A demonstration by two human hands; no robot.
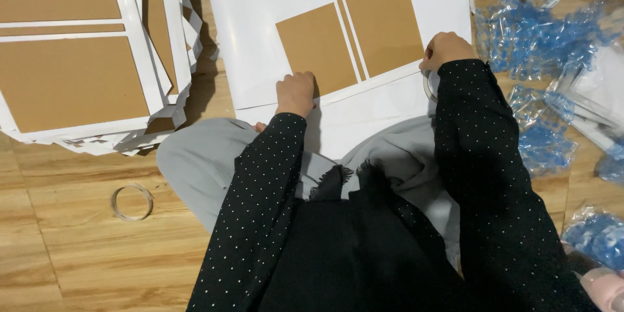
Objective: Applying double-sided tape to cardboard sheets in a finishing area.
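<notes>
A white sheet (273,39) lies flat on the person's lap and the wooden floor, with more white sheet beneath its near edge. On it sit three brown cardboard pieces — a large panel (316,47) at left, a narrow strip (351,38) in the middle, another large panel (385,23) at right — side by side, thin white gaps between, all tilted slightly.

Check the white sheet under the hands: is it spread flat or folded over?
Spread flat. The white sheet lies open on the floor with three brown panels showing, no flap turned over them.
</notes>
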